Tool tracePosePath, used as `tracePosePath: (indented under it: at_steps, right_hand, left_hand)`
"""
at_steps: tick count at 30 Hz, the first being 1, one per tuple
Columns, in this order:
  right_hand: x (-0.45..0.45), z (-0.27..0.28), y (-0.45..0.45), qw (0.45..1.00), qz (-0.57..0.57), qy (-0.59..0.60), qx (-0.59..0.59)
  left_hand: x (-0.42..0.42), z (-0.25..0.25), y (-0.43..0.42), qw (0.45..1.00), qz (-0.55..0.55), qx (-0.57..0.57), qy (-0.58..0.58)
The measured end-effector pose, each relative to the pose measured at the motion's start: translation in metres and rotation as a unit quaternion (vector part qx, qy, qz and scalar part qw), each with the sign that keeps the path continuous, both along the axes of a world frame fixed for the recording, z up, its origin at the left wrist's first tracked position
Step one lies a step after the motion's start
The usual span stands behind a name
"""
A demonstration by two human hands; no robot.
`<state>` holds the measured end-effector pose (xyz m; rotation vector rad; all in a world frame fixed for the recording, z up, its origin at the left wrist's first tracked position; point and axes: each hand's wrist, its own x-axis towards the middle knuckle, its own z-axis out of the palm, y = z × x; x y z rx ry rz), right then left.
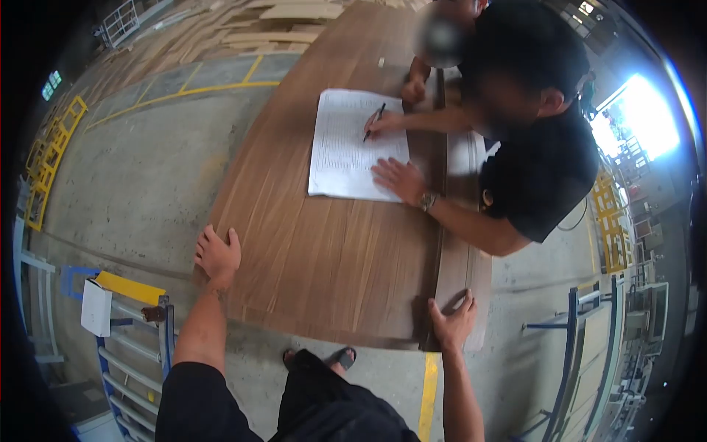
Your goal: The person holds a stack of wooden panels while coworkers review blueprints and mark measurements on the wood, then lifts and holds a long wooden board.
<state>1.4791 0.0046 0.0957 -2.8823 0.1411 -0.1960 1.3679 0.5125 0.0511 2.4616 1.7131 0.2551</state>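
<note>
A large brown wood-grain panel (294, 272) stretches away in front of me. My left hand (219, 254) is at its left edge near the close corner, fingers curled over the side and thumb on top. At the near right end, my right hand (453, 318) holds the edge beside a long raised strip (460, 250), thumb and fingers apart around it. Printed paper sheets (353, 158) lie on the panel, beyond both my hands. A co-worker's hand (384, 124) holds a black pen (374, 121) over them, while that person's other hand (400, 179) rests flat on the paper.
The co-worker in black (545, 162) leans over the panel's right side, with another person partly behind. A blue-and-grey rack (136, 346) stands at lower left, and a frame with panels (582, 361) at right. Yellow lines (428, 390) mark the concrete floor. Boards (258, 29) lie at the back.
</note>
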Motion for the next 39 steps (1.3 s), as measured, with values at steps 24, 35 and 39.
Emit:
tracePosePath:
  at_steps: [24,35,39]
  right_hand:
    - [0.000,-0.001,0.004,1.000,0.011,-0.015,0.003]
    - [0.003,0.000,0.004,1.000,0.015,-0.013,-0.012]
    - [0.001,0.001,0.006,1.000,0.016,-0.009,-0.005]
  left_hand:
    - [-0.002,-0.007,0.005,1.000,-0.024,0.015,-0.008]
    - [-0.001,-0.002,0.004,1.000,-0.029,0.009,-0.002]
    - [0.001,0.007,0.004,0.999,-0.021,-0.043,0.013]
